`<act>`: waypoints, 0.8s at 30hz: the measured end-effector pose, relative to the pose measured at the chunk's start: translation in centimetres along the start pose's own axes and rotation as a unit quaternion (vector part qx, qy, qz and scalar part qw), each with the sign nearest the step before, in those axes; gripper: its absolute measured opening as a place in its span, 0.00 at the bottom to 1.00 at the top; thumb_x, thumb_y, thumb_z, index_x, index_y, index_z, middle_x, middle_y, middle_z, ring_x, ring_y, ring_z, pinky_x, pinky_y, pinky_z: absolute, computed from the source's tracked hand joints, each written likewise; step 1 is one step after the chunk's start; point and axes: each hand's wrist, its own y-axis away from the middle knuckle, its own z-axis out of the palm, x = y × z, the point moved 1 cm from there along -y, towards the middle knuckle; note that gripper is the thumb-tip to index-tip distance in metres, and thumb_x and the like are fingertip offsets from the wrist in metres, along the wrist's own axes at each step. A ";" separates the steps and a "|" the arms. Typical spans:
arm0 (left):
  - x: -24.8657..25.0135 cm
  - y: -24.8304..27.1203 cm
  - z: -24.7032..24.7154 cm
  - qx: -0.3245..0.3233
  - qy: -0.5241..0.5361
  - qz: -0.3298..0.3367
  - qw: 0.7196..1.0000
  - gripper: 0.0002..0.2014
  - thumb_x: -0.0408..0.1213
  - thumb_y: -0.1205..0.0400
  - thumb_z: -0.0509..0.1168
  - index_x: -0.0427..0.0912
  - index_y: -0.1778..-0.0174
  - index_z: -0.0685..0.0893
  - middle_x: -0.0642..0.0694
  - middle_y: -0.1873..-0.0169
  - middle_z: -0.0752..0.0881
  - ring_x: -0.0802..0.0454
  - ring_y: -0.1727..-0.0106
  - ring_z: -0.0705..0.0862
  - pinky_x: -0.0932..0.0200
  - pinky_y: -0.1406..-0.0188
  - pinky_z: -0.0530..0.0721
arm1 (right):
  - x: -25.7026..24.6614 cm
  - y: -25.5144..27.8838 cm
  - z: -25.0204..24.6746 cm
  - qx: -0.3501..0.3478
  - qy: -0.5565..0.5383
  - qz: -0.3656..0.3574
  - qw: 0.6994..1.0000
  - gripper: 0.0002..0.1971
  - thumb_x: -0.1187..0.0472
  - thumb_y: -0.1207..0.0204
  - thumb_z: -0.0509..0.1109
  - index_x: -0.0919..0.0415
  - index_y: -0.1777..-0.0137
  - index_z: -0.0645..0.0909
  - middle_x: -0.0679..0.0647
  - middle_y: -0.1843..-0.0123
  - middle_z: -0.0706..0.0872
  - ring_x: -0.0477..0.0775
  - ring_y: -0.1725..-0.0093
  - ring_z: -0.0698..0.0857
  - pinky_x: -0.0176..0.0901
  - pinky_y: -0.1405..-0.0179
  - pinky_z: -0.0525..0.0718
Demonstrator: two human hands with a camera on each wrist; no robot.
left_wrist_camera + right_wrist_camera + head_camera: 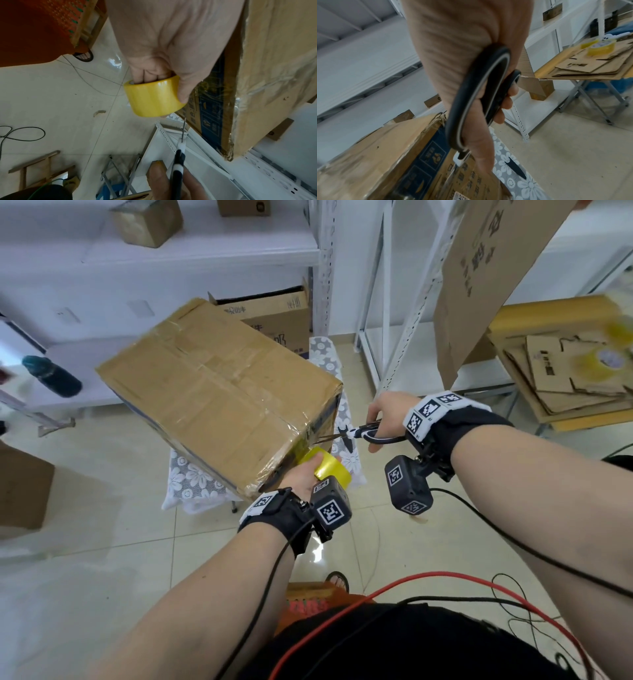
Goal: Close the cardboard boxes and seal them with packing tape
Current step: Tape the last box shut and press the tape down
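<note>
A closed brown cardboard box (219, 392) with clear tape along its top seam stands on a small table with a flowered cloth (195, 477). My left hand (303, 474) holds a yellow roll of packing tape (325, 470) at the box's near right corner, fingers through its core (147, 79). My right hand (385, 416) grips black-handled scissors (363, 434). Their blades point left at the strip of tape between the roll and the box side. The same scissors (477, 102) fill the right wrist view beside the box's blue-printed side (426, 162).
White metal shelving (394, 302) stands behind and to the right. An open box (274, 316) sits behind the taped one. Flattened cartons and another tape roll (599, 364) lie on a table at the right. A black scissor sheath (515, 170) lies on the cloth. Cables trail across the tiled floor.
</note>
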 end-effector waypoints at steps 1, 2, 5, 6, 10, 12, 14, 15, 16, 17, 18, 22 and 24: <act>0.0 0.2 0.0 0.007 0.011 0.001 1.000 0.20 0.46 0.13 0.59 0.35 0.33 0.80 0.38 0.42 0.85 0.44 0.76 0.88 0.55 0.85 0.84 | 0.0 -0.1 -0.3 -0.001 0.005 -0.003 1.000 0.24 0.51 0.42 0.85 0.59 0.47 0.87 0.55 0.46 0.87 0.59 0.46 0.85 0.43 0.56 0.81; 0.0 0.3 0.0 0.009 0.016 0.002 1.000 0.20 0.46 0.13 0.59 0.35 0.33 0.81 0.37 0.40 0.84 0.44 0.77 0.88 0.54 0.86 0.83 | -0.1 -0.2 -0.4 -0.003 0.010 -0.005 1.000 0.23 0.50 0.44 0.85 0.58 0.49 0.88 0.54 0.47 0.87 0.59 0.47 0.86 0.45 0.53 0.83; -0.1 0.7 0.3 0.013 0.026 -0.009 1.000 0.17 0.45 0.13 0.60 0.35 0.42 0.82 0.36 0.52 0.86 0.44 0.78 0.87 0.56 0.86 0.83 | -0.1 -0.4 -0.9 -0.009 0.016 -0.008 1.000 0.20 0.49 0.47 0.87 0.54 0.56 0.89 0.53 0.49 0.88 0.58 0.48 0.86 0.47 0.51 0.85; -0.1 0.6 0.3 0.023 0.017 -0.005 1.000 0.16 0.45 0.14 0.60 0.34 0.46 0.83 0.37 0.57 0.86 0.44 0.77 0.87 0.59 0.86 0.82 | -0.1 -0.4 -1.0 -0.013 0.016 -0.009 1.000 0.19 0.50 0.48 0.87 0.53 0.57 0.89 0.52 0.50 0.88 0.57 0.49 0.86 0.46 0.52 0.84; -0.1 0.3 0.1 0.041 -0.013 0.009 0.999 0.19 0.45 0.14 0.62 0.33 0.37 0.83 0.38 0.60 0.86 0.46 0.80 0.86 0.59 0.88 0.80 | -0.4 -0.4 -1.4 -0.031 0.018 -0.016 0.999 0.19 0.52 0.45 0.86 0.56 0.55 0.89 0.53 0.48 0.88 0.58 0.47 0.86 0.45 0.51 0.83; 0.1 0.0 0.0 0.054 -0.026 0.013 0.998 0.21 0.46 0.14 0.62 0.32 0.34 0.81 0.38 0.59 0.87 0.47 0.81 0.86 0.59 0.89 0.80 | -0.4 -0.5 -1.7 -0.034 0.020 -0.013 0.999 0.19 0.53 0.44 0.86 0.57 0.53 0.89 0.53 0.48 0.87 0.58 0.46 0.85 0.42 0.54 0.81; 0.3 0.0 -0.1 0.067 -0.047 0.017 0.996 0.21 0.46 0.15 0.63 0.33 0.34 0.81 0.38 0.60 0.87 0.47 0.81 0.86 0.60 0.89 0.79 | -0.3 -0.4 -2.1 -0.037 0.024 -0.010 0.999 0.19 0.53 0.43 0.86 0.57 0.53 0.89 0.53 0.47 0.87 0.58 0.46 0.85 0.42 0.55 0.79; 0.4 0.0 -0.2 0.073 -0.055 0.014 0.996 0.21 0.47 0.15 0.63 0.34 0.34 0.81 0.38 0.60 0.87 0.47 0.80 0.86 0.62 0.88 0.79 | -0.3 -0.4 -2.3 -0.037 0.022 -0.011 0.999 0.18 0.53 0.43 0.86 0.56 0.54 0.88 0.53 0.46 0.87 0.58 0.45 0.85 0.42 0.55 0.79; 0.4 0.0 -0.2 0.078 -0.061 0.017 0.995 0.21 0.47 0.16 0.64 0.34 0.35 0.82 0.38 0.60 0.88 0.47 0.78 0.86 0.62 0.86 0.79 | -0.3 -0.4 -2.4 -0.037 0.020 -0.012 0.999 0.18 0.53 0.42 0.86 0.56 0.54 0.88 0.53 0.45 0.87 0.58 0.44 0.85 0.42 0.54 0.78; 0.4 0.1 -0.2 0.080 -0.066 0.015 0.995 0.22 0.48 0.16 0.65 0.35 0.34 0.81 0.39 0.57 0.88 0.46 0.76 0.87 0.62 0.85 0.79 | -0.3 -0.3 -2.5 -0.036 0.019 -0.015 0.999 0.18 0.54 0.42 0.86 0.56 0.53 0.88 0.53 0.44 0.86 0.57 0.43 0.84 0.42 0.53 0.78; 0.5 0.2 -0.1 0.078 -0.065 0.013 0.995 0.22 0.49 0.16 0.65 0.35 0.34 0.81 0.38 0.54 0.88 0.46 0.74 0.87 0.62 0.85 0.80 | -0.5 -0.2 -2.6 -0.036 0.020 -0.018 0.999 0.18 0.54 0.42 0.86 0.56 0.53 0.88 0.53 0.44 0.86 0.57 0.42 0.84 0.42 0.52 0.78; 0.5 0.3 0.0 0.050 -0.033 0.015 0.998 0.22 0.45 0.15 0.63 0.30 0.35 0.81 0.37 0.51 0.88 0.46 0.76 0.88 0.59 0.87 0.80 | -1.4 -0.4 -2.2 -0.045 0.029 -0.030 0.998 0.20 0.54 0.42 0.86 0.59 0.50 0.88 0.52 0.50 0.86 0.57 0.45 0.85 0.42 0.54 0.80; 0.6 0.2 -0.1 0.041 -0.009 0.004 0.999 0.22 0.45 0.15 0.64 0.32 0.33 0.80 0.37 0.45 0.88 0.43 0.70 0.89 0.56 0.83 0.83 | -1.8 -0.6 -2.0 -0.049 0.041 -0.034 0.997 0.22 0.54 0.43 0.86 0.60 0.49 0.89 0.54 0.48 0.88 0.58 0.46 0.85 0.43 0.54 0.81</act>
